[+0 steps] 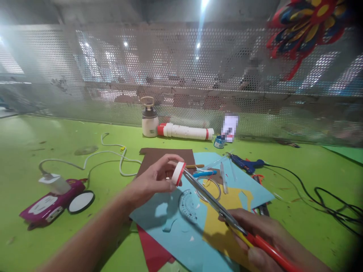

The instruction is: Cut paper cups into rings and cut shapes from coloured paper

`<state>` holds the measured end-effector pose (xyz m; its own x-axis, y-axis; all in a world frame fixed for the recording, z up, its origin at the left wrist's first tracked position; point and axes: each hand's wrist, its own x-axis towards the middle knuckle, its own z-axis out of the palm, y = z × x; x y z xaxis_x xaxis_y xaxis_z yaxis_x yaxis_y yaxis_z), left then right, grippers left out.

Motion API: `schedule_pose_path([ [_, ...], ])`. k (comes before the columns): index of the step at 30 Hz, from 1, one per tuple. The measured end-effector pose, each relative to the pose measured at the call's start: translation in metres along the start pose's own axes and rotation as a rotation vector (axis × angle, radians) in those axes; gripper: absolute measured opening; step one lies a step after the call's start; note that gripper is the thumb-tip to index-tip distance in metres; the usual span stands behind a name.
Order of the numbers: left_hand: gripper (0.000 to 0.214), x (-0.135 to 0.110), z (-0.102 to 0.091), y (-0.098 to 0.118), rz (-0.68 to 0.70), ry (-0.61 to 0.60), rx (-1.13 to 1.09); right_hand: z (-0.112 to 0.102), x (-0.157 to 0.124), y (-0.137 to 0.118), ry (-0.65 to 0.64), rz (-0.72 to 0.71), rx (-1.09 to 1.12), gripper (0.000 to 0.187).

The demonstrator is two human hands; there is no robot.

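While my left hand [154, 177] pinches a small white disc [178, 173] with a red rim between thumb and fingers, above the light blue paper [176, 234], my right hand [263, 238] is closed around the red and yellow handles of the scissors [212, 202]. The blade tips reach the disc; if they touch it, I cannot tell. Under the blades lie a clear protractor [188, 206] and a yellow sheet [218, 226]. A blue glue gun [246, 164] rests near on the green table [42, 136].
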<state>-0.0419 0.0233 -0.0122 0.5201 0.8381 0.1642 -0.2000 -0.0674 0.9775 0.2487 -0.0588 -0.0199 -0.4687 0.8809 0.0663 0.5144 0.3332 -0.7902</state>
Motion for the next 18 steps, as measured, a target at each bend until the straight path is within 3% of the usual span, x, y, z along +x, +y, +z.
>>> schedule_pose_path([
  [3,0.048,-0.0008,0.0015,0.0011,0.000,-0.015,0.000,-0.0002,0.0042,-0.0043,-0.049,-0.001,0.022,0.049],
  [12,0.032,-0.0021,0.0034,0.0058,-0.055,-0.028,0.043,0.0034,0.0068,-0.0092,0.025,0.013,0.118,0.045],
  [18,0.032,-0.0024,0.0005,0.0055,-0.055,-0.043,0.037,0.0024,0.0073,-0.0082,-0.035,0.026,0.122,0.050],
])
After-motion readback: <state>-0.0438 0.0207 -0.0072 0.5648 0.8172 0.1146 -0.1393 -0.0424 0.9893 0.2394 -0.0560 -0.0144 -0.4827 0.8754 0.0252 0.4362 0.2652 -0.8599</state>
